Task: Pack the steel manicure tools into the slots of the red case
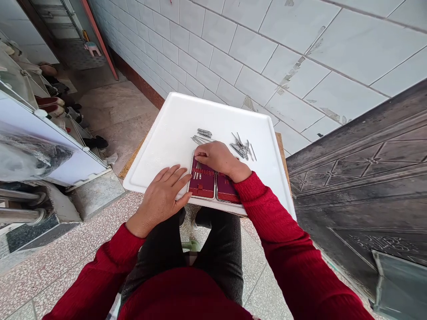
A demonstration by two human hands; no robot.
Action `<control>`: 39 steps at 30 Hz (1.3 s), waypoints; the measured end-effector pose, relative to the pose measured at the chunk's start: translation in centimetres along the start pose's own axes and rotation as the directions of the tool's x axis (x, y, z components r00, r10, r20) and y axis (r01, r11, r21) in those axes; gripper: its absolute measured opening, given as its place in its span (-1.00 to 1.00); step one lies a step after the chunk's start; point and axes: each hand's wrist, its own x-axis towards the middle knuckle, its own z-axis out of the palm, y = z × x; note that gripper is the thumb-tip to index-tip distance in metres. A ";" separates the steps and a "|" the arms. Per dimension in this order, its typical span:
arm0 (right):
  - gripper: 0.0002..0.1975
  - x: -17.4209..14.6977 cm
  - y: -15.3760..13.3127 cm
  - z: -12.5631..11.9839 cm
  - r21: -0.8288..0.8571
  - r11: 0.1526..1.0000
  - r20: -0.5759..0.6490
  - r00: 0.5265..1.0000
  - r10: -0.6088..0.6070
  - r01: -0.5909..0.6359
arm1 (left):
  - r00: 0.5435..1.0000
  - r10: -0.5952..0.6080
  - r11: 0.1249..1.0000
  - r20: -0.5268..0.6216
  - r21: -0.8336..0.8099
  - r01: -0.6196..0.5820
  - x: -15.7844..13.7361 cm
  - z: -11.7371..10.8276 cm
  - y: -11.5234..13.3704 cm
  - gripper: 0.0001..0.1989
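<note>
An open manicure case (204, 193) with dark red lining and elastic loops lies on the white tray's near side. A few slim metal tools (198, 173) sit in the loops of its left half. My right hand (215, 156) is bent over that half, fingers closed in a pinch; whatever they hold is hidden. My left hand (163, 195) rests with spread fingers against the case's left edge. Just beyond the case lie silver nail clippers (204, 133) and thin metal implements (200, 140). A loose pile of small metal grooming tools (243, 149) lies to the right.
The white tray (153, 146) has a raised rim and rests on a wooden surface (133, 156). A tiled wall (213, 66) stands behind it. To the right is a dark carved panel (360, 169); a shoe rack (62, 115) stands at left.
</note>
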 end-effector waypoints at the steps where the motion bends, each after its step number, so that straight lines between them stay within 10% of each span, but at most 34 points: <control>1: -0.86 0.0 0.0 0.0 -0.004 1.000 0.000 1.000 -0.001 0.001 | 1.000 0.000 1.000 -0.002 0.003 0.000 0.0 0.0 0.0 -0.56; 39: -0.86 0.1 -0.4 0.2 0.047 0.996 -0.028 0.997 0.072 -0.071 | 0.996 0.058 0.996 -0.063 0.075 -0.053 0.1 0.1 0.1 -0.61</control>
